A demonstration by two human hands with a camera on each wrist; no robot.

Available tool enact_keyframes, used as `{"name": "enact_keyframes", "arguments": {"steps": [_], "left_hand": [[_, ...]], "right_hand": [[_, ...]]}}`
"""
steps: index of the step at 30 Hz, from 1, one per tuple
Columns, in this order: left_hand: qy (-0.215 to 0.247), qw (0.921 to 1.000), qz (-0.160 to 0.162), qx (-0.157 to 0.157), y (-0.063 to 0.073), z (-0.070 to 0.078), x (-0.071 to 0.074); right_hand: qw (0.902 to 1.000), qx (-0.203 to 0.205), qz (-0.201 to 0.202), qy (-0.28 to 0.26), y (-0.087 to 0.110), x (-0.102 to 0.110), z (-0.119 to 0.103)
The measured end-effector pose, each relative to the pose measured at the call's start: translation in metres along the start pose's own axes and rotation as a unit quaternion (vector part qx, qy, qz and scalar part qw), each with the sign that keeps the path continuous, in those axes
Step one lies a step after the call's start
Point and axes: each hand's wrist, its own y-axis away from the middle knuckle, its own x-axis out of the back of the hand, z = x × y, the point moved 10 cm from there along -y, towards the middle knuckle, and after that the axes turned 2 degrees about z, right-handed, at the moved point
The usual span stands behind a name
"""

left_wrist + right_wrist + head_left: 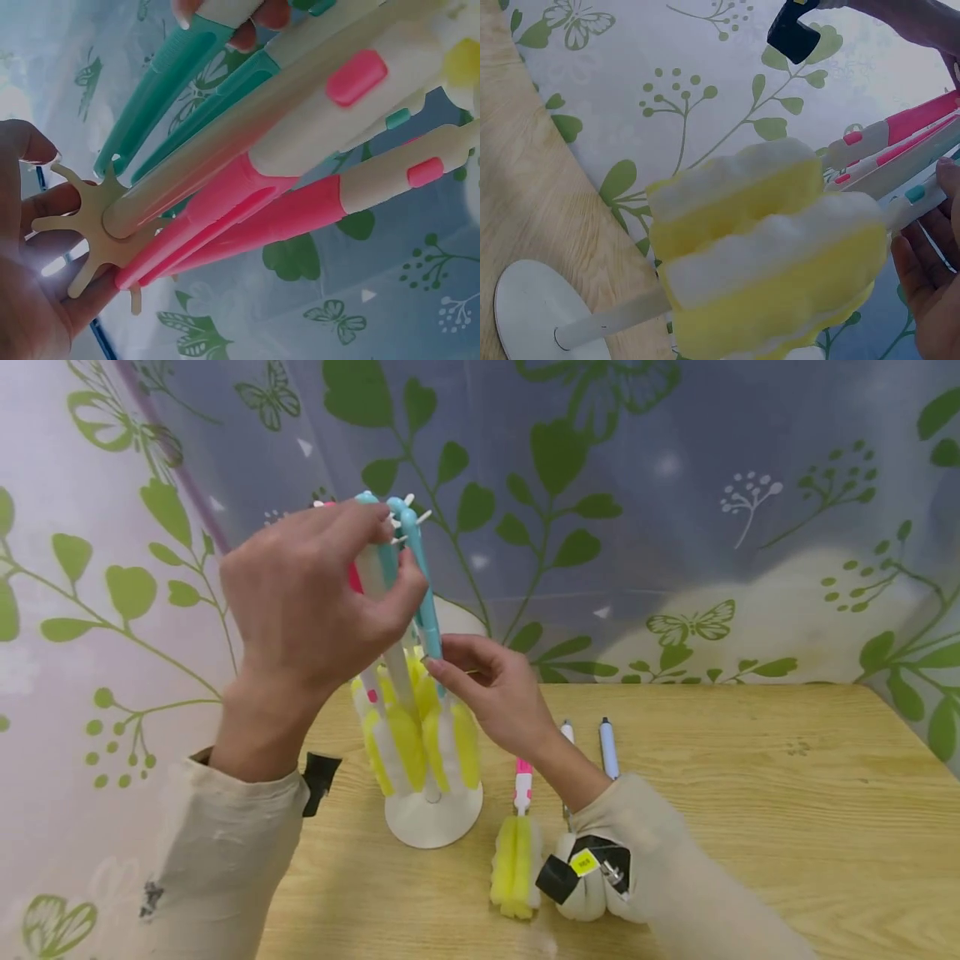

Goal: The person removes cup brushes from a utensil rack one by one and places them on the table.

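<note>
Right fingers [474,648] around teal-handled brush [427,610]

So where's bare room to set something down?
Bare: the wooden table, right of the slim blue handle; also in front of the round white base, left of the lying pink-handled brush. Crowded: above that base, among yellow-and-white sponge brushes.
</note>
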Motion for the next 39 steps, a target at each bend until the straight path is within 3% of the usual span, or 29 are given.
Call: {"name": "enact_keyframes", "arguments": {"steps": [8,16,22,28,35,39], "left_hand": [[-0.006,0.9982,0.05,0.034,0.002,0.0,-0.002],[-0.043,0.9958,0.065,0.048,0.001,0.005,-0.008],[-0.082,0.9903,0.094,0.061,0.003,0.004,-0.006],[-0.093,0.9858,0.111,0.085,0.003,-0.002,-0.004],[-0.083,0.9855,0.113,0.095,0.003,-0.003,-0.006],[-0.079,0.9854,0.115,0.097,0.001,-0.002,-0.007]], "right_hand": [[0.9996,0.018,0.017,-0.015,0.001,0.014,-0.007],[0.9965,0.029,0.056,-0.056,0.007,0.049,-0.012],[0.9946,0.045,0.081,-0.046,0.012,0.077,-0.02],[0.9926,0.063,0.09,-0.052,0.018,0.1,-0.028],[0.9937,0.047,0.088,-0.052,0.032,0.12,-0.025],[0.9936,0.027,0.107,-0.028,0.042,0.145,-0.02]]}}
